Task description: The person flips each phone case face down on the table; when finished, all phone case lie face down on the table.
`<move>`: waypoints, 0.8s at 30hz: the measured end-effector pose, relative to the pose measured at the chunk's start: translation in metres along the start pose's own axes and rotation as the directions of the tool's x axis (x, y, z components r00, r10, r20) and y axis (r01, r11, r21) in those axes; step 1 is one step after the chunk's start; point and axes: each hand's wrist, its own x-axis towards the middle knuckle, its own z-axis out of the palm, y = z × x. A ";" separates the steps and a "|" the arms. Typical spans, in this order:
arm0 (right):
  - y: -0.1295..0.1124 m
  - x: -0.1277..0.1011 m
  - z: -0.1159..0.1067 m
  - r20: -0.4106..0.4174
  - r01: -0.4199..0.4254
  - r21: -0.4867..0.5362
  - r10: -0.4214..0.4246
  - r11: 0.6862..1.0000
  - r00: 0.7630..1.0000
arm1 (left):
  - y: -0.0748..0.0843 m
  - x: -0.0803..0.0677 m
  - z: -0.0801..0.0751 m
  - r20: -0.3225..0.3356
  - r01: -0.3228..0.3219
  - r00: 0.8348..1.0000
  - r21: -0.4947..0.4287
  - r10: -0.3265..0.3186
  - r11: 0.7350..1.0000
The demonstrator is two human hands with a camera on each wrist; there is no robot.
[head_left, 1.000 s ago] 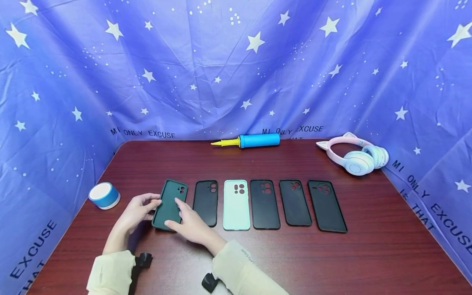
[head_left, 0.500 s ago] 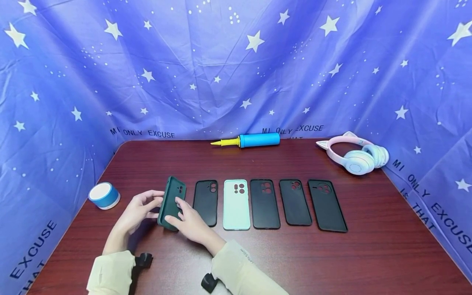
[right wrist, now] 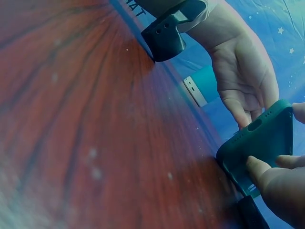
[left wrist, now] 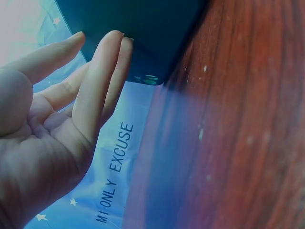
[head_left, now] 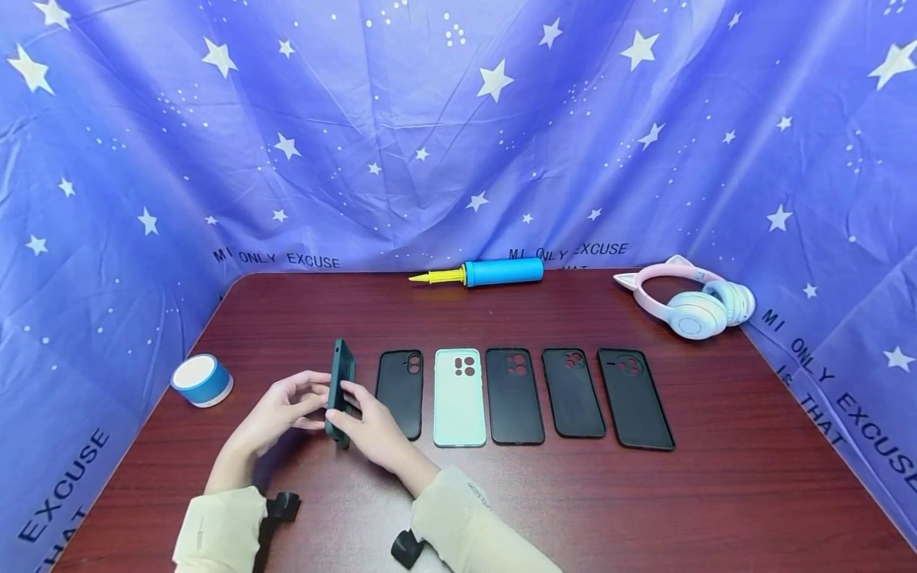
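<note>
A dark green phone case (head_left: 340,390) stands tilted up on its long side at the left of a row of cases, seen nearly edge-on in the head view. My left hand (head_left: 282,407) is on its left, extended fingers (left wrist: 107,62) touching the case's back and the thumb near its edge. From the other side my right hand (head_left: 376,430) touches the hollow inner face, with the thumb (right wrist: 257,167) and a finger spread on it. In the right wrist view the case's end with its port slot faces the camera. The back's camera holes show in the left wrist view.
To the right lie several flat cases: a black case (head_left: 399,394), a mint case (head_left: 459,406), and more black ones, the last being a wide case (head_left: 636,406). A round blue-and-white speaker-like object (head_left: 203,382) sits left. Behind are a hand pump (head_left: 501,272) and headphones (head_left: 695,306).
The green phone case has turned from nearly flat to almost upright on its long side, its left edge lifted. My left hand has moved right with it; my right hand has shifted little.
</note>
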 end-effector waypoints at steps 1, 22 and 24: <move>0.000 0.000 0.000 -0.002 0.001 0.005 -0.001 1.000 1.000 | 0.000 0.000 0.000 0.005 0.007 1.000 0.005 -0.007 1.000; 0.000 0.001 -0.004 0.058 0.040 0.298 -0.060 0.954 0.997 | -0.003 0.001 -0.001 -0.011 0.125 0.992 0.058 -0.125 0.990; 0.000 0.001 -0.005 0.058 0.027 0.309 -0.047 0.951 0.997 | -0.004 0.002 -0.001 -0.021 0.141 0.990 0.060 -0.140 0.988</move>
